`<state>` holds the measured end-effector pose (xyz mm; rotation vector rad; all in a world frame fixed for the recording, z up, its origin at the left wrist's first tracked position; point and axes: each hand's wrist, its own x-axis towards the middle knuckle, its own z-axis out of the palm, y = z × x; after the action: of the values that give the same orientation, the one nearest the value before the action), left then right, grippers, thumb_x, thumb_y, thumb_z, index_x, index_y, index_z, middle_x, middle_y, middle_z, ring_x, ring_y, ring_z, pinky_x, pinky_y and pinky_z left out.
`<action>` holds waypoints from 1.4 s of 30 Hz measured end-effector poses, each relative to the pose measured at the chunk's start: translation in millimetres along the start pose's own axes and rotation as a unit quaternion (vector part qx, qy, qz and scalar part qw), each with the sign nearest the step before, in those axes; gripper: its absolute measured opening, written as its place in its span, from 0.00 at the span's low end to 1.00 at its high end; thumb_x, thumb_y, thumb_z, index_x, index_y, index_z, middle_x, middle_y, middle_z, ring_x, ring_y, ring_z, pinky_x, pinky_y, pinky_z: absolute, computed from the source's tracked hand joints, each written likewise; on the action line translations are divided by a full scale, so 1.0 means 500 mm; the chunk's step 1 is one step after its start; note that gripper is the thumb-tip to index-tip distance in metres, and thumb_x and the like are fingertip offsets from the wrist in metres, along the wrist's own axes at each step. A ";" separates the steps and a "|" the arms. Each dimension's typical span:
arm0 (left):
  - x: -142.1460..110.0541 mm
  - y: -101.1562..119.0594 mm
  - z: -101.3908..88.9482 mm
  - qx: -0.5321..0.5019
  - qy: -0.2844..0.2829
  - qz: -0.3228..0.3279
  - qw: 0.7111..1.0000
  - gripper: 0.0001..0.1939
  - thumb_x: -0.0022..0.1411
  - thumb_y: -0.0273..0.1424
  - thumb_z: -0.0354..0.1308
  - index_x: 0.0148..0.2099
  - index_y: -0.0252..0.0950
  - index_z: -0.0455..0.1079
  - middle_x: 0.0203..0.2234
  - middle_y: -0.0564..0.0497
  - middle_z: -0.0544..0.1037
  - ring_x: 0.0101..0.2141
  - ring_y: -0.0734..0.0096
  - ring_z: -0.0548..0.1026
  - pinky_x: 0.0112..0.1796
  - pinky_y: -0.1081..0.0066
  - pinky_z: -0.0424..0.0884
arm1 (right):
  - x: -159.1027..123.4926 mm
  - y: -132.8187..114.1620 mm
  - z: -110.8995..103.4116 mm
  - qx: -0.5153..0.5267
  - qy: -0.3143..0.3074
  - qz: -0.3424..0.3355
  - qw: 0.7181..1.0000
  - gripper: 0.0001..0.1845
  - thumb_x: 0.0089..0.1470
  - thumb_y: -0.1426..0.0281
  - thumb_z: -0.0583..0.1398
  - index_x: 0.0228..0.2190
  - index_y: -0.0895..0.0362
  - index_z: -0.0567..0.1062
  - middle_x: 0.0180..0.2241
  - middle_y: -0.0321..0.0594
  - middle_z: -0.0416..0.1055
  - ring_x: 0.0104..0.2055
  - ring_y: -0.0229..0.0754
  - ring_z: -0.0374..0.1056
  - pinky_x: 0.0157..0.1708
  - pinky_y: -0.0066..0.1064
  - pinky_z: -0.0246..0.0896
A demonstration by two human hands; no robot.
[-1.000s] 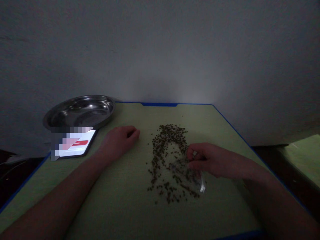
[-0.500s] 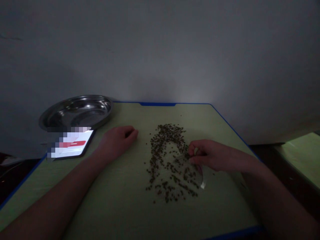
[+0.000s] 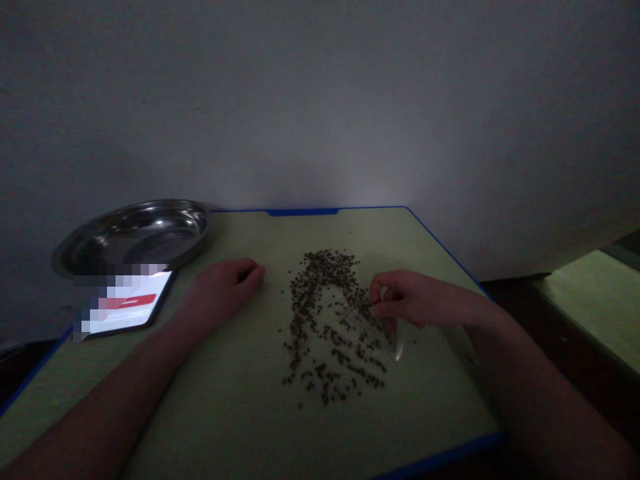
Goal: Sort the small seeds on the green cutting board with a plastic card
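Note:
Small dark brown seeds or grains [image 3: 325, 270] lie scattered over the pale tabletop [image 3: 225, 400], thickest at the far side. My right hand [image 3: 403, 297] is at their right edge, thumb and forefinger pinched near the rim of a clear, curved plastic piece [image 3: 399, 347]. Some of its lower fingers show dimly through the plastic. Exactly what the clear piece is, I cannot make out. My left hand [image 3: 227, 283] rests on the table left of the grains, loosely curled and closed, with nothing visible in it.
At the back left stands a shiny metal basin [image 3: 135, 233]. A phone with a lit screen [image 3: 130, 303], partly blurred out, lies in front of it. Blue edging [image 3: 440, 457] runs around the table, and a wall [image 3: 320, 107] rises behind. Another pale surface [image 3: 595, 300] is at right.
The whole view has shifted slightly, so everything sits a little further left. My right hand keeps its pinch, slightly higher in the picture. The left hand stays curled in place.

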<state>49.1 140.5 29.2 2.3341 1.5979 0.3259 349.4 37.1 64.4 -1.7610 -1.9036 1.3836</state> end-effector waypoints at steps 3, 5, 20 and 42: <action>0.001 0.001 0.000 0.003 0.002 0.005 1.000 0.20 0.61 0.45 0.42 0.28 0.38 0.67 0.23 0.51 0.73 0.26 0.67 0.70 0.27 0.69 0.58 | 0.000 -0.004 -0.003 0.029 0.023 -0.024 0.999 0.06 0.55 0.67 0.57 0.31 0.55 0.63 0.21 0.32 0.72 0.15 0.29 0.54 0.13 0.21 0.46; 0.002 0.001 0.000 0.011 0.006 0.011 1.000 0.20 0.61 0.44 0.42 0.29 0.38 0.67 0.24 0.50 0.73 0.27 0.66 0.70 0.27 0.68 0.57 | 0.000 -0.011 0.001 0.055 0.045 -0.039 0.997 0.06 0.55 0.67 0.57 0.33 0.55 0.63 0.21 0.32 0.71 0.14 0.29 0.55 0.13 0.22 0.48; -0.002 -0.001 -0.002 0.022 0.019 0.031 0.999 0.19 0.61 0.43 0.43 0.30 0.38 0.70 0.25 0.48 0.75 0.27 0.66 0.70 0.28 0.69 0.57 | -0.046 -0.027 0.111 0.074 0.217 -0.076 0.970 0.21 0.59 0.66 0.53 0.53 0.58 0.66 0.22 0.34 0.71 0.18 0.34 0.58 0.18 0.26 0.54; 0.001 -0.002 -0.002 0.022 0.018 0.035 0.999 0.20 0.60 0.44 0.42 0.30 0.38 0.70 0.27 0.48 0.76 0.29 0.64 0.72 0.28 0.69 0.58 | -0.062 0.018 0.166 -0.092 0.362 0.036 0.927 0.18 0.59 0.65 0.51 0.48 0.54 0.70 0.24 0.38 0.73 0.25 0.44 0.66 0.26 0.32 0.54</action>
<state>47.9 141.4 29.8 2.4342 1.5587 0.3538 306.9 -31.2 26.2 -2.0491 -1.5802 0.4417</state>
